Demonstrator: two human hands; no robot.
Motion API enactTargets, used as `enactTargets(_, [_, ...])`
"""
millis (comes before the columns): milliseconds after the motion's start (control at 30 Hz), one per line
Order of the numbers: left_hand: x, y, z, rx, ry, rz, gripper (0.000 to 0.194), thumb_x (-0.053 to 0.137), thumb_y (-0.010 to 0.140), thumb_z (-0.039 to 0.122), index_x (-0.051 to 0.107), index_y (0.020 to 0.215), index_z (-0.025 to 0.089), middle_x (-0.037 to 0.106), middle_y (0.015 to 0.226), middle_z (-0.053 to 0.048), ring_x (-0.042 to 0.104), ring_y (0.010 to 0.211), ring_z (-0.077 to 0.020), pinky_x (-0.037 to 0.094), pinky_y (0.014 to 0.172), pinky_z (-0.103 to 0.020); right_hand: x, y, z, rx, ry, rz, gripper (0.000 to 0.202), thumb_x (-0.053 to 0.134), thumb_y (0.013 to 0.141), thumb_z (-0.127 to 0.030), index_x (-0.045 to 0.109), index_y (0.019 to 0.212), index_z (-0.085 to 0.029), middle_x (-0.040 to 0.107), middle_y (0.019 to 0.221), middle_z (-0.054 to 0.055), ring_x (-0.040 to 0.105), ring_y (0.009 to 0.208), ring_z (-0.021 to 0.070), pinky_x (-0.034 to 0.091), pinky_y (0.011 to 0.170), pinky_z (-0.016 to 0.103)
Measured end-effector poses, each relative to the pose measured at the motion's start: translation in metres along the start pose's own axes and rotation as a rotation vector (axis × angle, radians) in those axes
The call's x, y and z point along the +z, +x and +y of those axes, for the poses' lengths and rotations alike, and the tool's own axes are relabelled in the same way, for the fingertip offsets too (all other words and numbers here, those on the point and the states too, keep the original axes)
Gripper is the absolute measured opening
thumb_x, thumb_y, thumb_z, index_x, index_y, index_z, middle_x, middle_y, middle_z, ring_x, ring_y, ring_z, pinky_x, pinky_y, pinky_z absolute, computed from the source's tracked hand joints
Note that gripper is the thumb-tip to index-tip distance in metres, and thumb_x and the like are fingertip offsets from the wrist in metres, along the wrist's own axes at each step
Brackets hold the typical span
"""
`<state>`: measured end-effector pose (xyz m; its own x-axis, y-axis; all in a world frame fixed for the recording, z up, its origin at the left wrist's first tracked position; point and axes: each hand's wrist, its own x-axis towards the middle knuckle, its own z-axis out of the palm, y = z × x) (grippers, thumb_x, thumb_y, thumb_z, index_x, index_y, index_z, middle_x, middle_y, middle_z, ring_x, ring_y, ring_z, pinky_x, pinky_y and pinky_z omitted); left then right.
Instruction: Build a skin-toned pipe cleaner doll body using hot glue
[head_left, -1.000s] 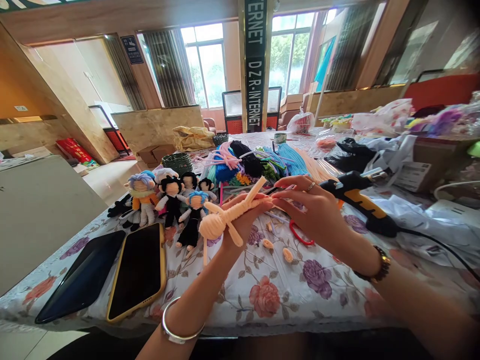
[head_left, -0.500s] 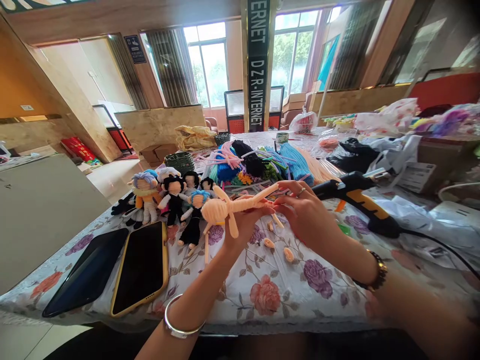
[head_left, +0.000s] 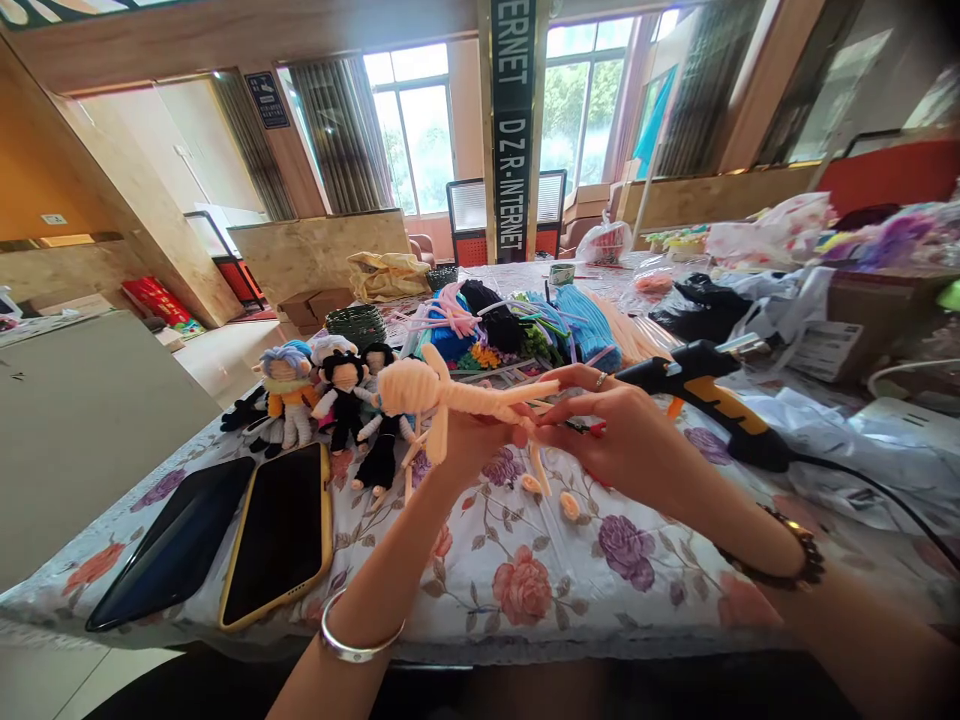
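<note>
A peach pipe-cleaner doll [head_left: 409,388] with a rounded, wound head and stubby arms lies sideways above the table. My left hand [head_left: 476,440] is closed around its body from below. At the leg end, my right hand [head_left: 615,425] pinches the pipe cleaner between thumb and fingers. A small red and dark object [head_left: 596,429] shows by the right fingers; its kind is unclear. Below the hands lie small peach coils [head_left: 570,506]. Just beyond the right hand rests a black and yellow glue gun [head_left: 705,390].
Several finished dolls [head_left: 343,395] stand at the left, behind a phone in a yellow case [head_left: 277,540] and a dark tablet-like slab [head_left: 176,545]. Bundles of coloured pipe cleaners [head_left: 585,325] lie farther back. Plastic bags [head_left: 817,450] and a cardboard box [head_left: 847,320] occupy the right.
The doll has shifted left and slightly up, its head now overlapping the finished dolls. My right hand has turned a little, and the red and dark object has come into sight by its fingers.
</note>
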<state>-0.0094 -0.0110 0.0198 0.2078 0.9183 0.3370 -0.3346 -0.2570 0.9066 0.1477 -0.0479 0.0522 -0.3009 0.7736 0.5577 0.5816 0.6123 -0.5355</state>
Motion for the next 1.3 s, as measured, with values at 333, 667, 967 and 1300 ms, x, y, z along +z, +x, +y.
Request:
enactTargets(333, [-0.008,0.0,-0.003,-0.106,0.014,-0.163,0.029,0.083,0.042,0.037,0.063,0.048,0.016,0.056,0.047,-0.002,0.049,0.045,-0.0112,0.041,0.045,-0.027,-0.009,-0.007,-0.013,0.003,0.096,-0.163,0.014,0.063,0.077,-0.032,0.074,0.071,-0.026,0.064,0.104,0.004,0.061,0.087,0.0176,0.051,0.074,0.029])
enactTargets(667, [-0.004,-0.002,0.005,-0.063,0.005,-0.179,0.041,0.082,0.039,0.05,0.058,0.04,0.016,0.049,0.041,-0.002,0.045,0.04,-0.0104,0.038,0.041,-0.028,-0.008,-0.012,-0.025,0.08,0.124,-0.164,0.02,0.063,0.077,-0.039,0.072,0.068,-0.024,0.064,0.102,0.003,0.061,0.084,0.0156,0.048,0.075,0.026])
enactTargets(967, [-0.013,0.0,-0.007,-0.072,0.069,-0.18,0.041,0.075,0.048,0.056,0.062,0.05,0.016,0.057,0.051,-0.005,0.051,0.046,-0.0136,0.044,0.044,-0.03,0.0,-0.015,-0.028,0.1,0.126,-0.123,0.017,0.059,0.081,-0.025,0.068,0.069,-0.021,0.06,0.106,0.004,0.057,0.092,0.0155,0.045,0.082,0.028])
enactTargets(1300, [-0.016,0.006,0.001,-0.026,0.187,-0.115,0.018,0.077,0.049,0.023,0.065,0.056,0.013,0.06,0.054,0.001,0.049,0.05,-0.008,0.04,0.05,-0.021,0.005,-0.004,-0.011,0.166,0.324,-0.188,0.024,0.056,0.081,-0.032,0.068,0.066,-0.017,0.059,0.105,0.008,0.054,0.099,0.0194,0.046,0.072,0.025])
